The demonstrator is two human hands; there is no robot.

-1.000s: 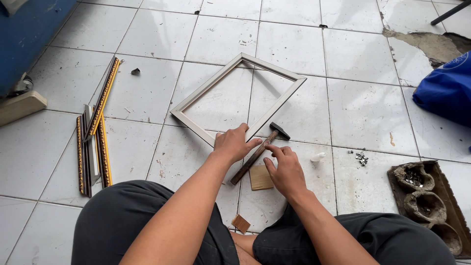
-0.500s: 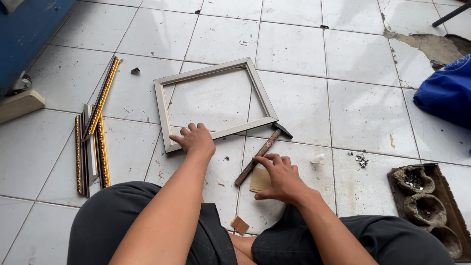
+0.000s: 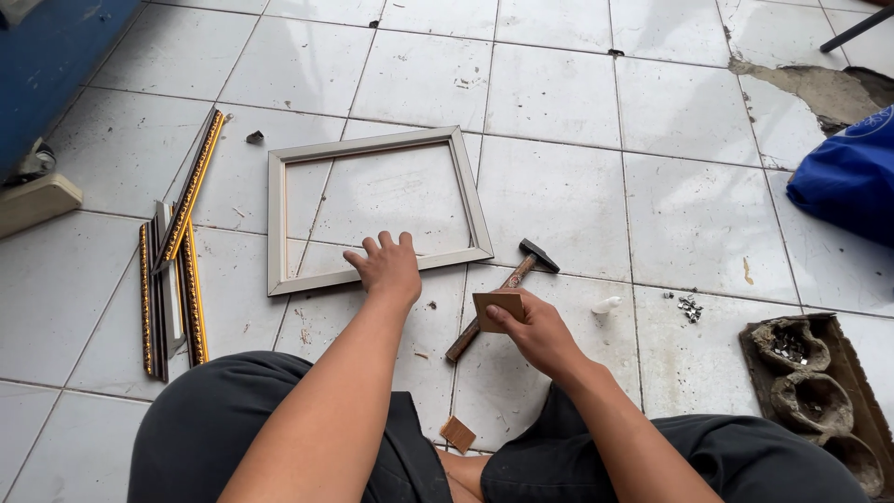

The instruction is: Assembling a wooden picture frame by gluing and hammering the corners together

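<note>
Glossy white tiles (image 3: 559,186) bear a rectangular grey frame (image 3: 372,210) under the flat left hand (image 3: 386,267); right hand (image 3: 531,331) pinches a square wooden block (image 3: 498,304).

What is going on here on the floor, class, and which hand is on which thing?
A person sits on a white tiled floor with a pale rectangular picture frame lying flat in front of them. The left hand presses on the frame's near edge. The right hand holds a small brown block just above a hammer that lies on the tiles. Gold-trimmed moulding strips lie to the left, and a tray of small metal bits sits to the right.
</note>
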